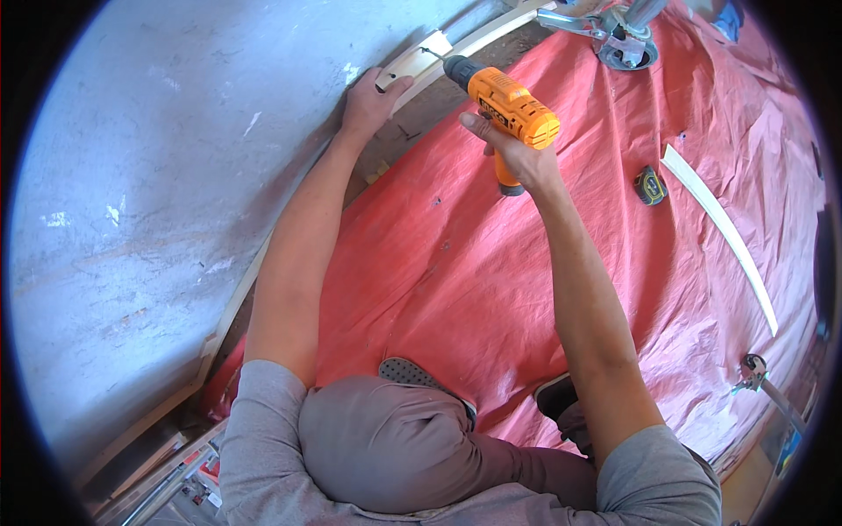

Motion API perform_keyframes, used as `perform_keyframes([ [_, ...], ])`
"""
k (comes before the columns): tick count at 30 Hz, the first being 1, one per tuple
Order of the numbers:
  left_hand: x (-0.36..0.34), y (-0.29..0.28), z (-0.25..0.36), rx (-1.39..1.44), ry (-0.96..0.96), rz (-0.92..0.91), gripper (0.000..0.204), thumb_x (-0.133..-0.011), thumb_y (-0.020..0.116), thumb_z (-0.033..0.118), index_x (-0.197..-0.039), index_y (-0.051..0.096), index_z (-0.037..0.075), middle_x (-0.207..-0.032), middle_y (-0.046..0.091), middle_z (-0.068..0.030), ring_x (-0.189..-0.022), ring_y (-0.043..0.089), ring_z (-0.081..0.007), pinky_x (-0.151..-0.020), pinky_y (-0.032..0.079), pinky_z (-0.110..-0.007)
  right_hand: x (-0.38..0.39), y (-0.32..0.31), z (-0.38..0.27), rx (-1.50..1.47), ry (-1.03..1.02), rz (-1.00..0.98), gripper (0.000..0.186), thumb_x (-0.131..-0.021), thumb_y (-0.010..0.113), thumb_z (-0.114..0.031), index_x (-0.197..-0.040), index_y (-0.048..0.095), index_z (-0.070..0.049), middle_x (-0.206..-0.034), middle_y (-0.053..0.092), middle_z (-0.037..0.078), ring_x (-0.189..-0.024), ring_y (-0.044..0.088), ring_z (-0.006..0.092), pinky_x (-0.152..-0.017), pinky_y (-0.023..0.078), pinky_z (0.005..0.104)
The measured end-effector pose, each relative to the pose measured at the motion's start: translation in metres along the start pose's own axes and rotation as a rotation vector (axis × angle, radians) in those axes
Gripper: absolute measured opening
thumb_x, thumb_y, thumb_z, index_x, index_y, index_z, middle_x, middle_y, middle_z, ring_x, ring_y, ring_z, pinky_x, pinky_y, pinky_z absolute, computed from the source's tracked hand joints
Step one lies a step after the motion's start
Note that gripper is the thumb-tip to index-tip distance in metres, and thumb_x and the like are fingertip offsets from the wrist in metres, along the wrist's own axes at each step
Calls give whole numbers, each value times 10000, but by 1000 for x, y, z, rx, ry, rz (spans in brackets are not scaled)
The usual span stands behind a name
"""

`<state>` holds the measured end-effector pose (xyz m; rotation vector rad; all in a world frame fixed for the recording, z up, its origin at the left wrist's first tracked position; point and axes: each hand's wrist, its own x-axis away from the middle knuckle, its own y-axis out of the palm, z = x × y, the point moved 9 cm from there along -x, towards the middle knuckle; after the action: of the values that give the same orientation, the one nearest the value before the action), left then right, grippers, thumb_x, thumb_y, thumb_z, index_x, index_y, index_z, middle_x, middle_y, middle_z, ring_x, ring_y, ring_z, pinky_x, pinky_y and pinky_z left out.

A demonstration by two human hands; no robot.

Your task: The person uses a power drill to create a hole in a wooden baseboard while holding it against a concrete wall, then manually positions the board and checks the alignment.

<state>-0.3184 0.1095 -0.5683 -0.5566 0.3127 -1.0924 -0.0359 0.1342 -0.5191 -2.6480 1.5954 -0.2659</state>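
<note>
My left hand point(373, 101) is pressed against a short pale wooden piece point(410, 65) at the foot of the wall, thumb and fingers gripping its near end. In my right hand point(524, 159) is an orange cordless drill point(504, 95), held by its handle. Its black chuck points up and left, and the thin bit reaches the wooden piece near its far end. Whether the tip has entered the wood I cannot tell. A long pale strip point(491, 33) curves along the wall's base beside that piece.
A bluish-grey wall point(158, 158) rises on the left. Red sheeting point(421, 280) covers the floor, creased in places. On it lie a tape measure point(650, 186) and a loose white strip point(724, 232). Metal tools stand at the far right point(627, 44) and near right point(752, 373).
</note>
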Motion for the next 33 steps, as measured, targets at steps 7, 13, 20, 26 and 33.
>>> perform_keyframes([
  [7, 0, 3, 5, 3, 8, -7, 530, -928, 826, 477, -1124, 701, 0, -771, 696, -83, -567, 641, -150, -506, 529, -323, 3, -4, -2, -24, 39, 91, 406, -916, 851, -324, -1189, 753, -39, -874, 723, 22, -672, 644, 96, -642, 557, 284],
  [13, -1, 1, 2, 35, 6, -10, 505, -925, 835, 447, -1114, 706, -3, -776, 699, -72, -568, 633, -140, -498, 523, -322, 3, -4, 5, -151, 107, 100, 308, -942, 786, -243, -1157, 721, -31, -826, 703, 31, -645, 653, 116, -614, 554, 300],
  [20, 0, 2, 4, 70, 35, 15, 479, -912, 852, 439, -1048, 707, 3, -730, 699, -82, -539, 620, -139, -497, 499, -313, 8, -7, 6, -135, 95, 94, 311, -950, 781, -264, -1155, 713, -40, -834, 701, 28, -617, 657, 129, -585, 536, 319],
  [26, 0, -1, 7, 80, 42, 24, 479, -918, 848, 433, -1061, 710, -3, -735, 701, -75, -550, 625, -137, -504, 502, -310, 11, -11, 5, -144, 102, 88, 265, -940, 807, -232, -1076, 708, -28, -823, 669, 34, -646, 670, 142, -583, 553, 319],
  [33, 3, 0, 10, 44, 14, 13, 482, -925, 838, 435, -1076, 708, -4, -754, 707, -76, -555, 622, -135, -508, 500, -309, 17, -12, 2, -118, 84, 89, 290, -930, 802, -231, -1125, 703, -40, -797, 688, 25, -626, 650, 122, -585, 524, 316],
])
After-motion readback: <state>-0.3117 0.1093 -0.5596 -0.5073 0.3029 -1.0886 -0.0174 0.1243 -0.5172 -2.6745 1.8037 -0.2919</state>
